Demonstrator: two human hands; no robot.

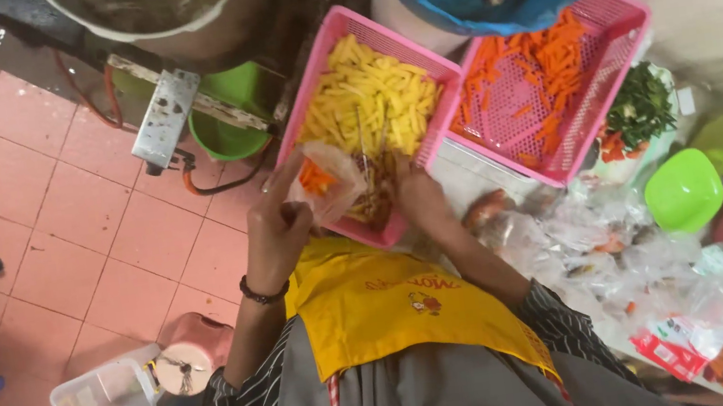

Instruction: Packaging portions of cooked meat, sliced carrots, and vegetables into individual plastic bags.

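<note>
Your left hand [276, 228] grips a clear bag [328, 179] holding a few orange pieces, index finger raised, at the near corner of a pink basket [338, 25] of yellow sticks [371, 99]. Your right hand [416, 191] curls over that corner beside the bag; what it grips cannot be told. To the right sits a second pink basket [625, 15] of carrot sticks [547, 57], then chopped greens [642, 105] and a green bowl [684, 190].

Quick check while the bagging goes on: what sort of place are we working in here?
Probably a market or street food-prep stall: pink plastic baskets of yellow vegetable sticks and orange carrot sticks, filled clear plastic bags, and a large metal pot.
</note>
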